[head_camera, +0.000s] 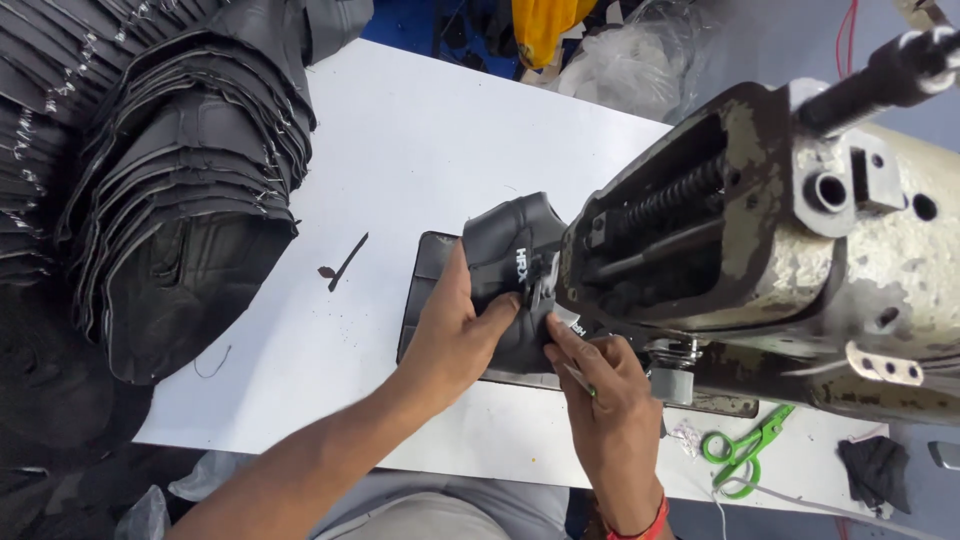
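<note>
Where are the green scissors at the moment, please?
The green scissors lie on the white table at lower right, just right of the right hand, below the sewing machine.

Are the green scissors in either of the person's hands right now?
No, the green scissors lie on the white table, apart from the right hand and the left hand.

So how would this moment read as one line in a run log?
left hand: presses curved black leather piece | right hand: pinches its edge at worn cream sewing machine | green-handled scissors: lying on white table
</note>
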